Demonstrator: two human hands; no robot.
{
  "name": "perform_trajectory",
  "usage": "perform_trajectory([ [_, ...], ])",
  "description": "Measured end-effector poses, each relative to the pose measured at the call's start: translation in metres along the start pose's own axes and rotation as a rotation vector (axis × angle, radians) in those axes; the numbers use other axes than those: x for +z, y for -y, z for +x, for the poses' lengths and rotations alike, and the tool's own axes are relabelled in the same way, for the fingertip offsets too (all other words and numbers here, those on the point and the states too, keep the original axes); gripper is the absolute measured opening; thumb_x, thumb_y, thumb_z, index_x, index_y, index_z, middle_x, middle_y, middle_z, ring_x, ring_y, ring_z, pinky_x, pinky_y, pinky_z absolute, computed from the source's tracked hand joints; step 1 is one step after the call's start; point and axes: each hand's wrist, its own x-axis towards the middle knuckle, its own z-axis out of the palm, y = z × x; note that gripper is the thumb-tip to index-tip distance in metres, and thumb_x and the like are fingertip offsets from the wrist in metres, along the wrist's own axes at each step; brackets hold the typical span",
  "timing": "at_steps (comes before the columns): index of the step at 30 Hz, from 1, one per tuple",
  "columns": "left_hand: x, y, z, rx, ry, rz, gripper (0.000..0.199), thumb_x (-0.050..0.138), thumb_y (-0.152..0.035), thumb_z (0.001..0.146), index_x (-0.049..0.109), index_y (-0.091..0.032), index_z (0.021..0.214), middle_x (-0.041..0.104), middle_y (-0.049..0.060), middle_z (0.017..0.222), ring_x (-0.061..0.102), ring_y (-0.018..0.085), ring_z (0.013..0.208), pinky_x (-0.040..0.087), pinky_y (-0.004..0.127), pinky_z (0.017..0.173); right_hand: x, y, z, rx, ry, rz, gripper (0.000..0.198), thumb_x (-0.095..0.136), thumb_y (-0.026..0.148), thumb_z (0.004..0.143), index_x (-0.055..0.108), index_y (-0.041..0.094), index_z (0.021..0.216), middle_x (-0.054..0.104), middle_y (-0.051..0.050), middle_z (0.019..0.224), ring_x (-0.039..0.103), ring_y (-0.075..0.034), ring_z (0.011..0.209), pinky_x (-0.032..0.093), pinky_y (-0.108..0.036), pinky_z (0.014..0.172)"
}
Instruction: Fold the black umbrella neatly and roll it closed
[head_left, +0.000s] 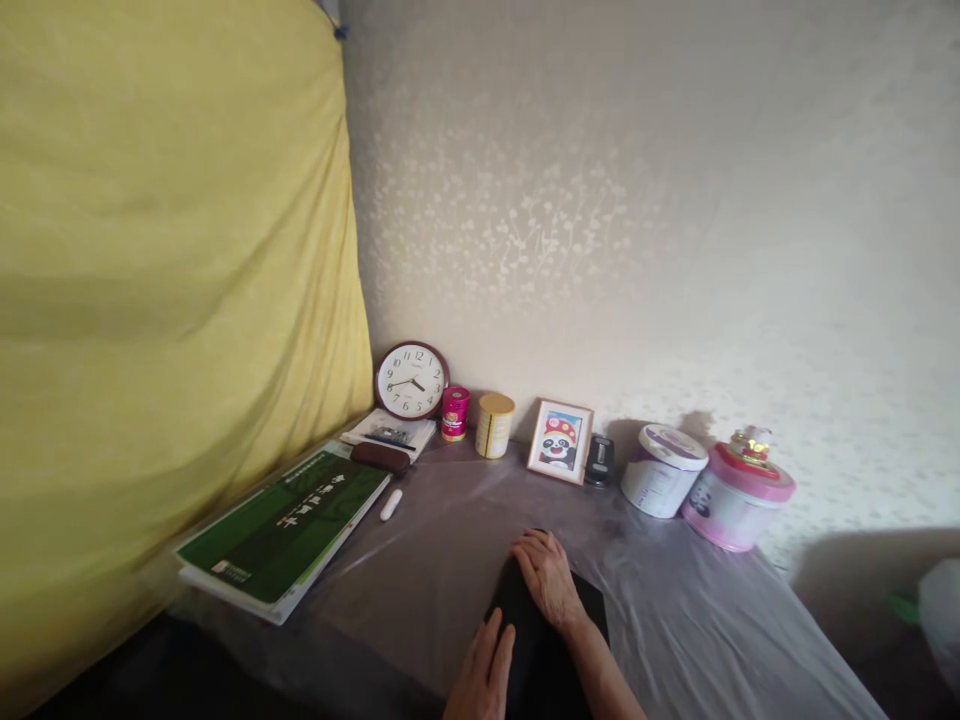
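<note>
Black flat item point(536, 650) on the gray-covered table point(420, 590), front and center, near end running out the bottom of view. Long axis seems to run from the wearer toward the wall point(637, 250), but full length not visible. One far corner points wallward, roughly at the framed panda picture point(561, 441); far edge slants down to the right.

Right hand point(551, 582) lies palm down on top, fingers bent over the far corner; can't tell if it grips. Left hand point(482, 672) is at the left edge, fingers extended, not clenched; thumb not visible.

Green book point(300, 515) well apart to the left, long axis slanting up-right; small white object point(391, 504) just beside it, similarly slanted.
</note>
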Motion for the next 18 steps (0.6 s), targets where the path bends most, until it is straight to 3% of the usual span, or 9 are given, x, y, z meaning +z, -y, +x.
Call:
perform_trajectory([
  [5, -0.029, -0.016, 0.000, -0.096, 0.114, -0.121, 0.077, 0.032, 0.008, 0.070, 0.022, -0.022, 0.139, 0.022, 0.007, 0.147, 0.023, 0.021, 0.134, 0.029, 0.038, 0.109, 0.006, -0.019, 0.017, 0.139, -0.069, -0.015, 0.035, 0.032, 0.025, 0.090, 0.066, 0.022, 0.098, 0.067, -0.005, 0.107, 0.057, -0.019, 0.105, 0.037, -0.034, 0.095],
  [8, -0.051, -0.029, -0.002, -0.127, 0.165, -0.182, 0.084, 0.035, 0.008, 0.060, 0.022, -0.017, 0.140, 0.017, 0.008, 0.149, 0.019, 0.022, 0.136, 0.027, 0.039, 0.111, -0.001, -0.029, 0.010, 0.285, -0.146, -0.053, 0.035, 0.034, 0.027, 0.088, 0.063, 0.015, 0.103, 0.067, -0.011, 0.105, 0.059, -0.023, 0.102, 0.039, -0.036, 0.094],
  [11, -0.064, -0.038, -0.007, -0.100, 0.148, -0.229, 0.091, 0.038, 0.007, 0.053, 0.020, -0.012, 0.140, 0.012, 0.011, 0.150, 0.015, 0.023, 0.137, 0.024, 0.041, 0.112, -0.018, -0.042, -0.018, 0.420, -0.231, -0.098, 0.038, 0.033, 0.030, 0.088, 0.061, 0.010, 0.104, 0.065, -0.016, 0.103, 0.060, -0.026, 0.100, 0.042, -0.037, 0.090],
  [14, -0.069, -0.042, -0.012, -0.068, 0.102, -0.251, 0.090, 0.039, 0.007, 0.054, 0.018, -0.009, 0.140, 0.010, 0.013, 0.151, 0.013, 0.023, 0.138, 0.024, 0.041, 0.112, -0.034, -0.051, -0.061, 0.508, -0.309, -0.150, 0.035, 0.035, 0.032, 0.086, 0.062, 0.013, 0.097, 0.066, -0.015, 0.096, 0.062, -0.026, 0.094, 0.044, -0.035, 0.085],
  [18, -0.070, -0.044, -0.015, -0.078, 0.090, -0.267, 0.086, 0.037, 0.006, 0.058, 0.016, -0.010, 0.140, 0.011, 0.012, 0.151, 0.014, 0.021, 0.137, 0.024, 0.040, 0.112, -0.039, -0.044, -0.106, 0.510, -0.214, -0.088, 0.029, 0.037, 0.029, 0.083, 0.063, 0.020, 0.093, 0.068, -0.010, 0.091, 0.065, -0.022, 0.080, 0.046, -0.030, 0.071],
])
